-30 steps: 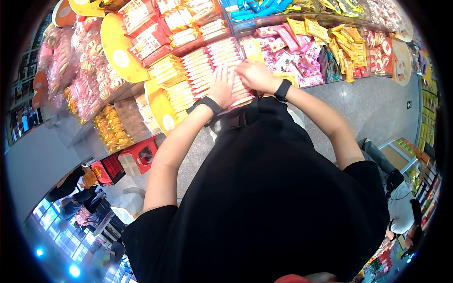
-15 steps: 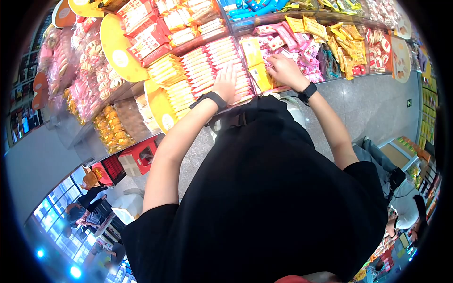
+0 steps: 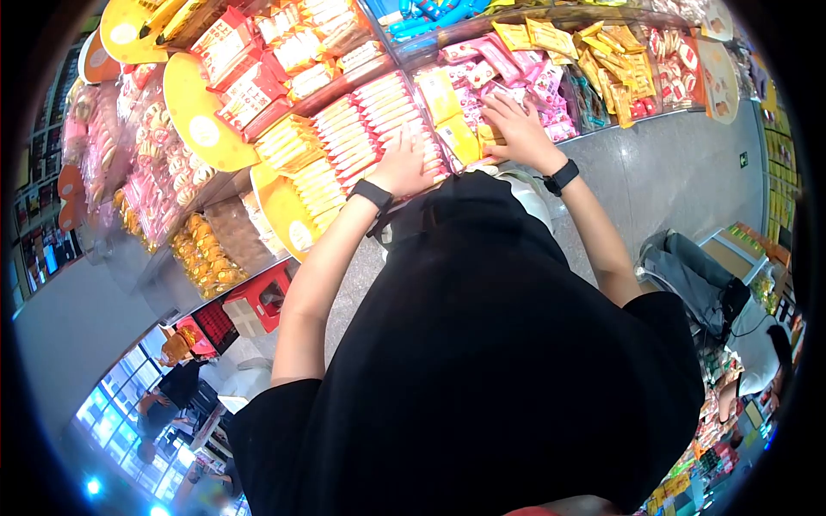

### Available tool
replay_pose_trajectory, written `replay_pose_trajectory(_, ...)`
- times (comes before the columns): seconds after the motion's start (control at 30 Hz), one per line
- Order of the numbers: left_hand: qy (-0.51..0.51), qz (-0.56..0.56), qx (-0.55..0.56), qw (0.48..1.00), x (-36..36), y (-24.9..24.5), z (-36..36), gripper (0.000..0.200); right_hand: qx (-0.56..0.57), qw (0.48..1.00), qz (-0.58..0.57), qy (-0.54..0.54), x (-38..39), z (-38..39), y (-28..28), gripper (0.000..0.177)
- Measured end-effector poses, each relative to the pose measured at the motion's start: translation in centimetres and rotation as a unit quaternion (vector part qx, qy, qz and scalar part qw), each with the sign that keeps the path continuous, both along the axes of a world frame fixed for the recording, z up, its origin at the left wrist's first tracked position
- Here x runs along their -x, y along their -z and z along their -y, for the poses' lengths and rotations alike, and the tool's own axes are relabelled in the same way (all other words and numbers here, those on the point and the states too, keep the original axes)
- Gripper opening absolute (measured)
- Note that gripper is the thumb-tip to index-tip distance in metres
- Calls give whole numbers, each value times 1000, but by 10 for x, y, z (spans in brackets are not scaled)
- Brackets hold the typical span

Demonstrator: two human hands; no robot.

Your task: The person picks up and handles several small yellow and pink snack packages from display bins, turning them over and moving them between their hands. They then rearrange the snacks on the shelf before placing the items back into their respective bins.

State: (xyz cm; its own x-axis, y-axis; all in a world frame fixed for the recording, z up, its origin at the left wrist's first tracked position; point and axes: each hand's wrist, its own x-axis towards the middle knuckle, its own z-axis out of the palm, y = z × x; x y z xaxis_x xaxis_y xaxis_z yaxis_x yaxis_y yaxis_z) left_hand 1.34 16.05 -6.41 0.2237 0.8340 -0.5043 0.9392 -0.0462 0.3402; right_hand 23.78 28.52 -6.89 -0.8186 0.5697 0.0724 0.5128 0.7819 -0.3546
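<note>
My left hand (image 3: 401, 167) lies flat on neat rows of slim red-and-white snack packets (image 3: 379, 103), its fingers stretched out. Over the neighbouring compartment, my right hand (image 3: 521, 138) has its fingers apart, with the fingertips among pink packets (image 3: 497, 57) and the thumb lower down beside yellow packets (image 3: 459, 138). Neither hand has a packet lifted in it. Both wrists wear a black band, the left one (image 3: 373, 194) close to the near edge of the display. More yellow packets (image 3: 290, 144) are lined up left of my left hand.
Large red bags (image 3: 249, 107) stand behind on the left, next to a yellow rounded sign (image 3: 205, 129). Blue packets (image 3: 434, 19) fill a rear bin. A red stool (image 3: 268, 297) is on the floor at left. A person (image 3: 757, 361) is at far right.
My right hand has spread its fingers and shifted slightly up over the pink packets. The left hand stays on the red-and-white rows, its fingers a little lower. The whole view has tilted slightly.
</note>
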Motion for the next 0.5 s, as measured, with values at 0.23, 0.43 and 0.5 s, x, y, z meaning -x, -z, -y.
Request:
replay_pose_trajectory(0.23,-7,-30,28,999,-19,-14,-11,79,50,997,62,10,45,15,11,53)
replay_pose_trajectory(0.43,-50,-2,-20,999,-15,-7,-8,76,91,995,25,13,50,12,31,37)
replay_pose_trajectory(0.5,-76,27,-26,996,-12,-13,-13,75,133,989,-15,55,51,6,18,38)
